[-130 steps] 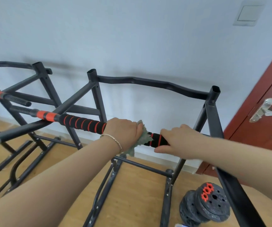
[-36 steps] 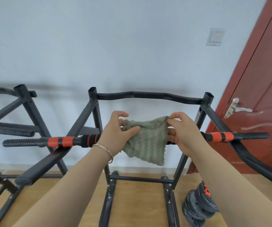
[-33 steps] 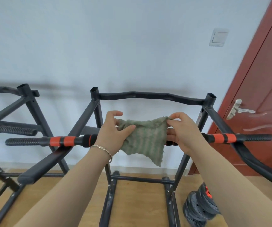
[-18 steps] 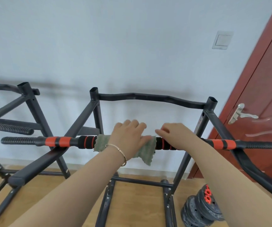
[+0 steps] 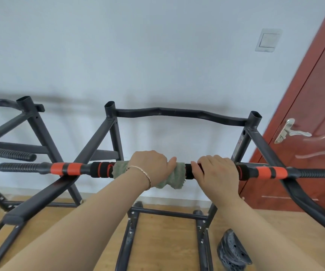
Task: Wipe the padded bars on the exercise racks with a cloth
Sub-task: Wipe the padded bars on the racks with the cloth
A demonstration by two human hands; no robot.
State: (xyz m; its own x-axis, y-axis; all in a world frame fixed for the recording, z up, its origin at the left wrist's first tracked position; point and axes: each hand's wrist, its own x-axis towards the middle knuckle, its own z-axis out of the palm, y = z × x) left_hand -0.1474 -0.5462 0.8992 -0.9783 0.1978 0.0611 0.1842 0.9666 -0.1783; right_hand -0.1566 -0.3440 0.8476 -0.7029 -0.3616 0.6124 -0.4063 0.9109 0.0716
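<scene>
Green, nubbly cloth (image 5: 177, 178) is wrapped around the middle of the black-and-orange padded bar (image 5: 101, 170), which lies across the arms of the nearer exercise rack (image 5: 177, 112). Our left hand (image 5: 149, 165) clasps the cloth, fingers curled over the top of the bar and thumb pointing right. Just beside it, our right hand (image 5: 216, 171) grips the bare foam, fingers curled over it too. A second rack (image 5: 32, 118) stands to the left. Weight plates (image 5: 232, 249) lie on the wooden floor near a red door (image 5: 314, 114).
</scene>
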